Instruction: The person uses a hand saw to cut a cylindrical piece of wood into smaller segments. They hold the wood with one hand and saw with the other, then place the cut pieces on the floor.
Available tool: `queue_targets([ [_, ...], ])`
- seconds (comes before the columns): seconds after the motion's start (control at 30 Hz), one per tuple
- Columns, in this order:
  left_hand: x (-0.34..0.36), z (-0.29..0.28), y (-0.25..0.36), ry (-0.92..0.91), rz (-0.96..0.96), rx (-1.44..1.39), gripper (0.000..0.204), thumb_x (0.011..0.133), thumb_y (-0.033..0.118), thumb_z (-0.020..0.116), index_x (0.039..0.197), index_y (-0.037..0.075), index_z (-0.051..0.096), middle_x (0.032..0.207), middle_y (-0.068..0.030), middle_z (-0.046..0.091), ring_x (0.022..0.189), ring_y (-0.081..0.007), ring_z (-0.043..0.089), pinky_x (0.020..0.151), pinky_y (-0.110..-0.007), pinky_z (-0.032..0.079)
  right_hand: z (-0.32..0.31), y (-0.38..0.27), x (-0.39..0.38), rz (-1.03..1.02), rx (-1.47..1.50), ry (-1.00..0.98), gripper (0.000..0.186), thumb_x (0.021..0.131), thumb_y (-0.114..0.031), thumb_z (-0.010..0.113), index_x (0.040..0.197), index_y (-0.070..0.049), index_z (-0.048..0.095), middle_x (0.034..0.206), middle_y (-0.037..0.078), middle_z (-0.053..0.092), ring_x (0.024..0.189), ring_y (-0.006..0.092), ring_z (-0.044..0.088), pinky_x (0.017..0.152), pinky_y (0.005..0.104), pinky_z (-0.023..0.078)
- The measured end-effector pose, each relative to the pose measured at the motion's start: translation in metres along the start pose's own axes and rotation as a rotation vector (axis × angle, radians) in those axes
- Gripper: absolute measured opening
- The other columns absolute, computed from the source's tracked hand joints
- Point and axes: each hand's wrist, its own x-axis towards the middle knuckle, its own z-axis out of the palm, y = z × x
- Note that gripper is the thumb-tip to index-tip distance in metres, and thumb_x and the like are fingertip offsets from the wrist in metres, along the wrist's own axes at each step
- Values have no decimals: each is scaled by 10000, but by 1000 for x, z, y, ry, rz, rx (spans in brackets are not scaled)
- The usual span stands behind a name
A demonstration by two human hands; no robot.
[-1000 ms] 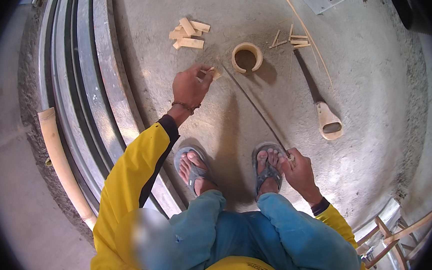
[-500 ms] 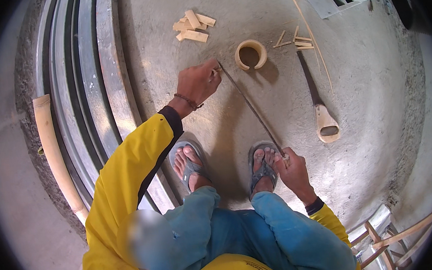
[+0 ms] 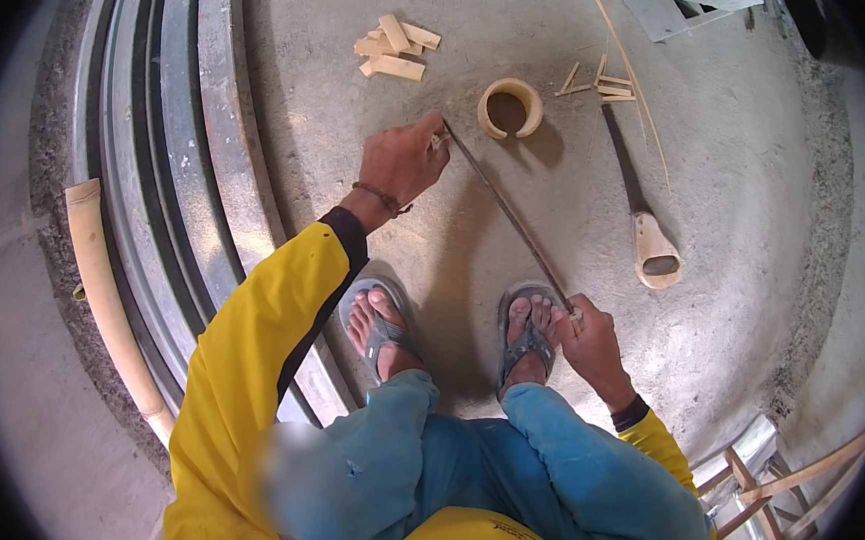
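A long, thin, dark strip (image 3: 505,210) slants across in front of my feet, held at both ends. My left hand (image 3: 403,162) is closed on its far end, and my right hand (image 3: 593,352) is closed on its near end, beside my right foot. Something pale, perhaps a wrapping, shows at each grip; the strip's exact kind is unclear. Just beyond it, a short bamboo ring (image 3: 534,112) with a gap in its near side stands on the concrete floor, touched by neither hand.
Flat bamboo pieces (image 3: 398,68) lie in a pile farther off. To the right are a handsaw (image 3: 655,244), small sticks (image 3: 615,88) and a long thin bamboo strip (image 3: 629,71). Metal channels (image 3: 178,147) and a bamboo length (image 3: 107,283) run along the left. A wooden frame (image 3: 764,493) stands lower right.
The view has shifted slightly, so the floor items appear a little farther right. Both hands keep their grip on the dark strip, with almost no movement.
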Motion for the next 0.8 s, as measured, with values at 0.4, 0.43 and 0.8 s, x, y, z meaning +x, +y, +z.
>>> queue_targets([
  [0.4,11,-40,130,224,879,-54,842,975,729,487,1515,84,506,1646,-138,430,1561,-335,332,1287,-532,230,7,-9,-3,-95,-11,90,268,992,-254,646,1070,1,625,773,251,692,757,441,729,633,498,549],
  [0.43,8,-36,142,155,904,-72,897,969,764,414,1550,81,458,1669,-139,388,1577,-326,295,1299,-534,186,7,-13,-2,-135,30,113,266,994,-253,640,1067,2,625,776,251,694,765,446,730,641,502,554],
  [0.8,25,8,160,-44,939,-251,1165,866,885,440,1652,47,249,1731,-153,241,1626,-277,156,1340,-492,31,11,3,4,-106,-134,114,273,998,-242,625,1094,10,668,841,248,715,796,481,704,667,520,543],
])
